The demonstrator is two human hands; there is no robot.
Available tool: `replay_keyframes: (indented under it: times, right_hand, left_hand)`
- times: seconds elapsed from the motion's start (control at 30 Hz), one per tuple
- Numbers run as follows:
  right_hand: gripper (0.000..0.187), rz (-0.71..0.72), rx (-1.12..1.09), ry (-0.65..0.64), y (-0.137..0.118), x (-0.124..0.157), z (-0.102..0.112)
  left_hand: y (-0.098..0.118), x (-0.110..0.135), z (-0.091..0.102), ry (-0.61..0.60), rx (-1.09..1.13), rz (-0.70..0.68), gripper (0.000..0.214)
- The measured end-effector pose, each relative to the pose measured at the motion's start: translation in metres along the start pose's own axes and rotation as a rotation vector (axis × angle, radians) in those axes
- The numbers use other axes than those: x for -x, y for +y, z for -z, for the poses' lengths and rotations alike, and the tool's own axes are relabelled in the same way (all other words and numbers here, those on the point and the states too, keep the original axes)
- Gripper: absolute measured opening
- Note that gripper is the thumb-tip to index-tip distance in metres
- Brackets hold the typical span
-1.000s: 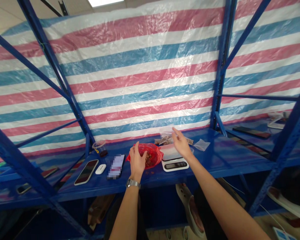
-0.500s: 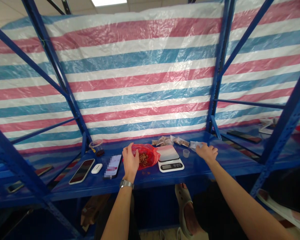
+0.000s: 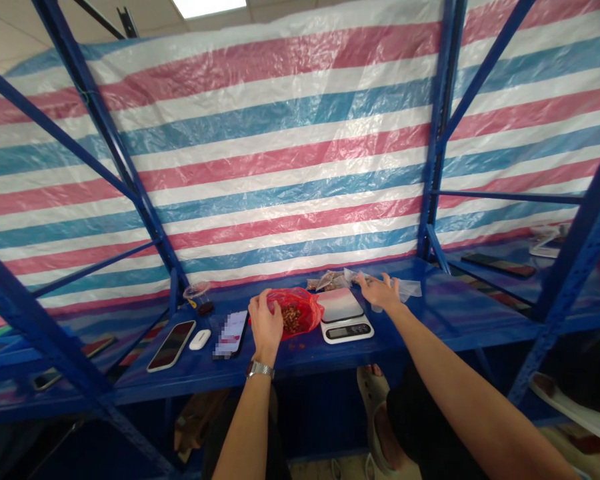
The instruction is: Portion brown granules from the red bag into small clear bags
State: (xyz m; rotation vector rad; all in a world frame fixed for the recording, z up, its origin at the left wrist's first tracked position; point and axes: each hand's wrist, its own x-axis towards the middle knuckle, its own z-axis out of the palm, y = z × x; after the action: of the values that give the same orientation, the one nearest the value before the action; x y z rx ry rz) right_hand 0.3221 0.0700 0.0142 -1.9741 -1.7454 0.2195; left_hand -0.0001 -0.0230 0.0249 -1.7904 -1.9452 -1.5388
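Left hand sits at the red bag's 9 o'clock side, fingers curled against it; can't tell if gripping. Brown pieces lie inside the bag, a good heap. Right hand is open, fingers stretched, tips at a clear bag, hold unclear. Scale at the red bag's 3 o'clock. Filled packets lie at the scale's 12 o'clock. Phone far left.
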Motion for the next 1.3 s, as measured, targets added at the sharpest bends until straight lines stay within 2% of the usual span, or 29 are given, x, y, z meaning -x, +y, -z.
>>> replay_keyframes:
  times: [0.27, 0.4, 0.5, 0.6, 0.7, 0.8, 0.87, 1.0, 1.13, 1.3]
  right_hand:
    - [0.071, -0.054, -0.043, -0.018, 0.004, -0.005, 0.000]
    - [0.068, -0.034, -0.086, 0.109, -0.004, 0.002, 0.008]
    - [0.063, 0.129, -0.194, 0.275, -0.023, 0.017, 0.014]
    - [0.059, 0.417, -0.328, 0.315, -0.054, 0.040, 0.018]
    - [0.055, 0.707, -0.380, 0.219, -0.088, 0.069, 0.017]
    - [0.053, 0.852, -0.361, 0.105, -0.114, 0.096, 0.012]
    - [0.052, 0.922, -0.343, 0.061, -0.124, 0.109, 0.008]
    - [0.050, 0.960, -0.288, 0.052, -0.128, 0.118, 0.004]
    - [0.047, 0.945, -0.300, 0.060, -0.125, 0.114, 0.003]
    - [0.037, 0.885, -0.428, 0.225, -0.127, 0.111, 0.001]
  left_hand:
    - [-0.009, -0.001, 0.006, 0.046, 0.048, 0.001, 0.030]
    - [-0.009, -0.003, 0.008, 0.082, 0.096, 0.008, 0.028]
    - [-0.004, -0.004, 0.005, 0.116, 0.230, 0.017, 0.023]
    - [0.004, -0.005, -0.003, 0.041, 0.490, 0.075, 0.025]
    - [0.012, -0.006, -0.009, -0.118, 0.747, 0.209, 0.040]
    - [0.019, -0.007, -0.008, -0.245, 0.966, 0.344, 0.053]
    - [0.021, -0.008, -0.004, -0.272, 1.057, 0.389, 0.052]
    - [0.020, -0.010, -0.002, -0.230, 1.111, 0.463, 0.040]
    - [0.017, -0.011, -0.003, -0.274, 1.173, 0.554, 0.034]
    - [0.016, -0.010, -0.003, -0.300, 1.154, 0.508, 0.033]
